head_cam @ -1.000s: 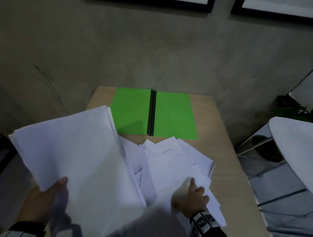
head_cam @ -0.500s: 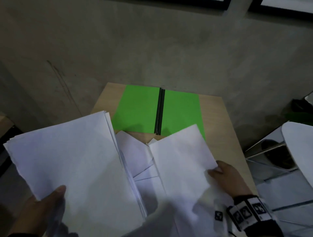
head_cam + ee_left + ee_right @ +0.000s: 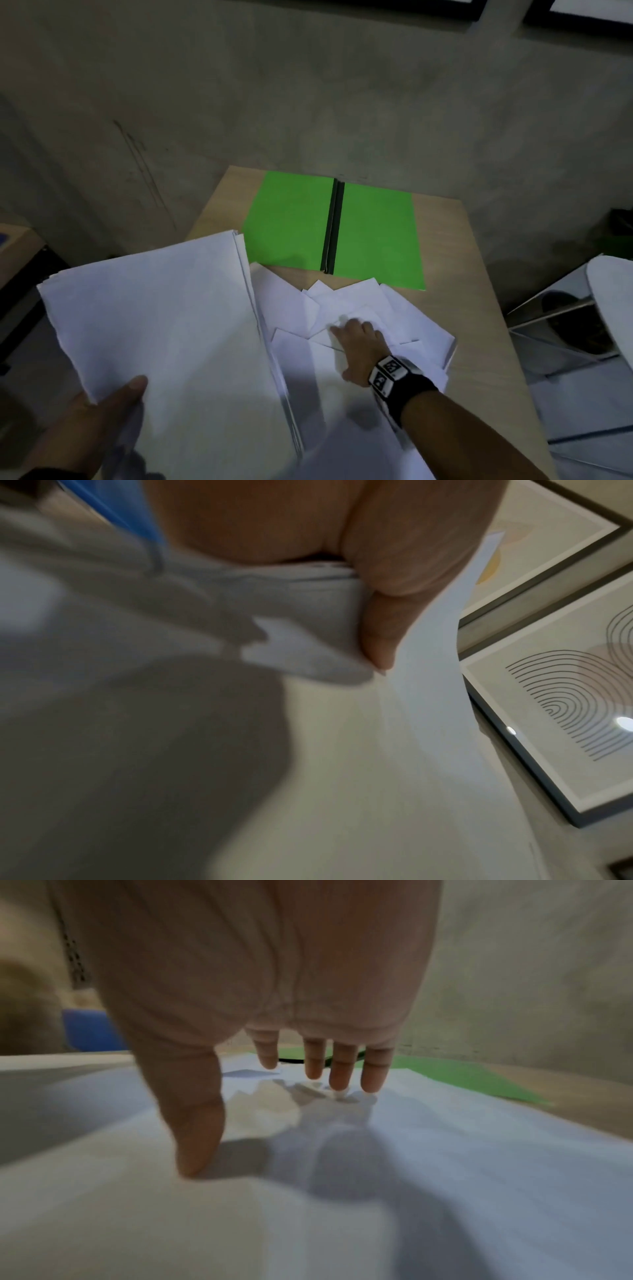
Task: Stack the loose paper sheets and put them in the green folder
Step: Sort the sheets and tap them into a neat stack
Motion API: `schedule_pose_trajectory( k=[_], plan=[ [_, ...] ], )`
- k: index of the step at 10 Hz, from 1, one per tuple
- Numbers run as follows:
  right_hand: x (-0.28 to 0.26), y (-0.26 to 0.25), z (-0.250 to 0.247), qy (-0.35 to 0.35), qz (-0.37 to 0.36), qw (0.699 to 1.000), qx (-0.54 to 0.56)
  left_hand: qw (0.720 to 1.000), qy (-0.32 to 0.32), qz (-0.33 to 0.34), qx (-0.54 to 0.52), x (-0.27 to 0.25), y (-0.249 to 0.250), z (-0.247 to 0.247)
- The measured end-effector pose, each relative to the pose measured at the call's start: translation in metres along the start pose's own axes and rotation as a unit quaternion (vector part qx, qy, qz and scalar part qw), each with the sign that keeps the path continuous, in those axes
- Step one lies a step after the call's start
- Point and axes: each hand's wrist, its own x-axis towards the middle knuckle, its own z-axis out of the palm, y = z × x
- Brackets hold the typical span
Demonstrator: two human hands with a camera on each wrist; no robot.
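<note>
Midway: partial stack in hand, loose sheets left, folder unfilled

Roughly half done, by my estimate. Left hand (image 3: 92,421) grips a gathered stack of sheets (image 3: 164,342) at its near corner, thumb on top, fingers curled underneath per the left wrist view; the stack is held off the tabletop (image 3: 479,308) at about 9 o'clock from the pile. Stack edges are only roughly squared.

Right hand (image 3: 359,346) lies flat on the loose sheets (image 3: 404,315), fingers (image 3: 342,1069) straight and slightly spread, tips pressing the paper, thumb down as well. It pinches nothing.

Loose sheets: several overlapping at odd angles at tabletop centre. Exact count cannot be told.

Green folder (image 3: 291,222) lies open and flat at 12 o'clock, beyond the pile, black spine (image 3: 330,226) down its middle. No paper inside; one sheet corner just meets its near edge.

Remaining: collect the rest, square the stack, place it in the folder.
</note>
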Motion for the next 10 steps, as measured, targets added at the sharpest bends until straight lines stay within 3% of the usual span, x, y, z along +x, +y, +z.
schedule_pose_trajectory(
  k=[2, 3, 5, 6, 7, 8, 9, 10],
  plan=[
    [0.03, 0.003, -0.009, -0.048, -0.104, 0.987, -0.114, 0.999, 0.0, -0.023, 0.04, -0.001, 0.0, 0.003],
    [0.028, -0.003, -0.019, -0.062, -0.111, 0.987, -0.099, 0.999, -0.011, -0.037, 0.01, -0.011, 0.014, 0.014],
    [0.021, -0.013, -0.014, -0.168, -0.075, 0.983, -0.015, 0.999, -0.023, -0.016, 0.02, -0.015, 0.018, 0.023],
    [0.015, -0.005, -0.021, -0.157, -0.067, 0.985, 0.008, 0.999, -0.047, -0.016, 0.006, -0.012, 0.016, 0.026],
    [0.0, 0.021, -0.044, -0.091, -0.044, 0.99, 0.096, 0.998, -0.068, -0.004, -0.009, -0.022, 0.031, 0.029],
    [-0.025, 0.066, -0.067, -0.044, -0.029, 0.97, 0.236, 0.999, -0.046, -0.023, -0.004, -0.025, 0.037, 0.032],
    [-0.055, 0.116, -0.083, -0.002, 0.026, 0.921, 0.389, 0.999, -0.042, -0.015, 0.003, -0.022, 0.041, 0.037],
    [-0.094, 0.147, -0.098, 0.064, 0.031, 0.806, 0.588, 0.999, -0.044, 0.005, 0.011, -0.026, 0.05, 0.039]
  ],
)
